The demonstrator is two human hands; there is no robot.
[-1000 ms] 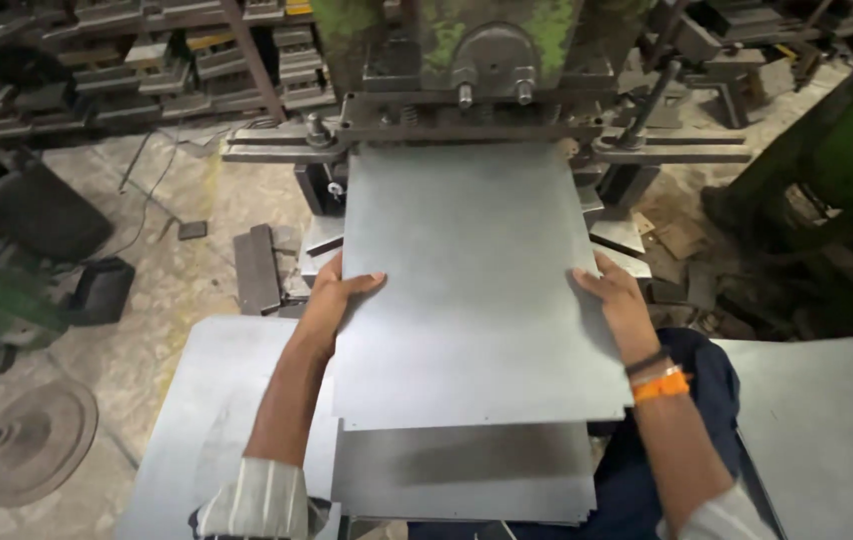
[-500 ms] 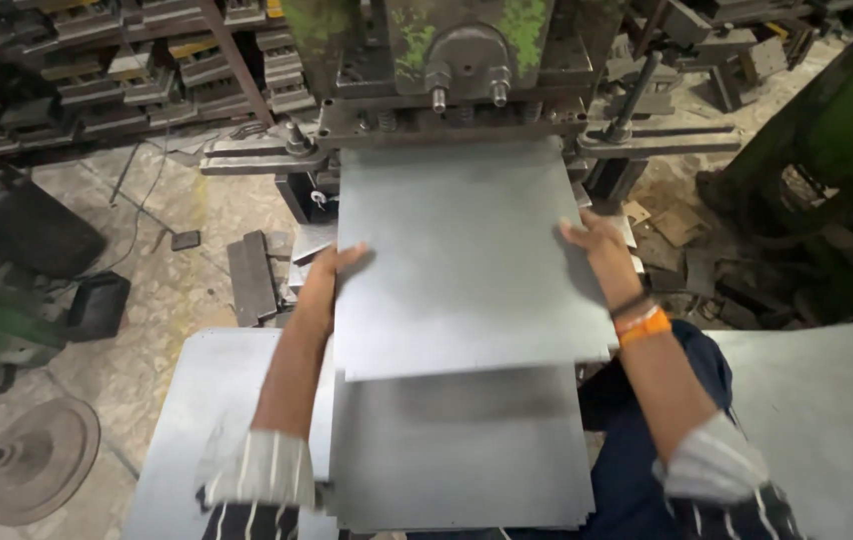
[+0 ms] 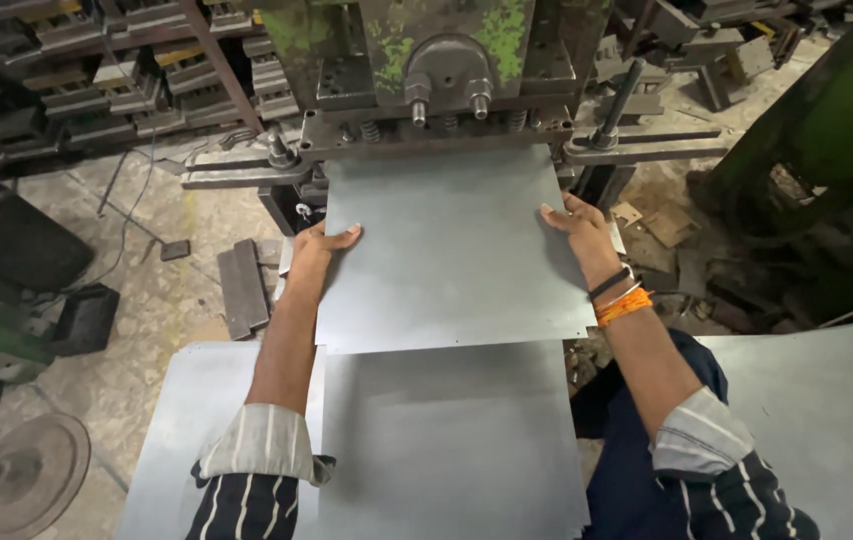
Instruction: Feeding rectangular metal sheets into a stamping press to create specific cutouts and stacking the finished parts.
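A grey metal sheet (image 3: 447,250) lies flat with its far edge under the green press machine (image 3: 447,60). My left hand (image 3: 322,245) grips the sheet's left edge, thumb on top. On the right edge rests my right hand (image 3: 579,225), with orange and black bands at the wrist. A second metal sheet (image 3: 447,440) lies below, nearer to me, partly under the first.
More flat sheets sit at the lower left (image 3: 182,440) and the lower right (image 3: 827,420). Racks of metal dies (image 3: 97,70) line the back left. A metal block (image 3: 244,285) lies on the floor, and a round disc (image 3: 32,470) sits at far left.
Both hands have pushed the top sheet further forward, so its far edge now sits deeper under the press. More of the lower sheet is uncovered.
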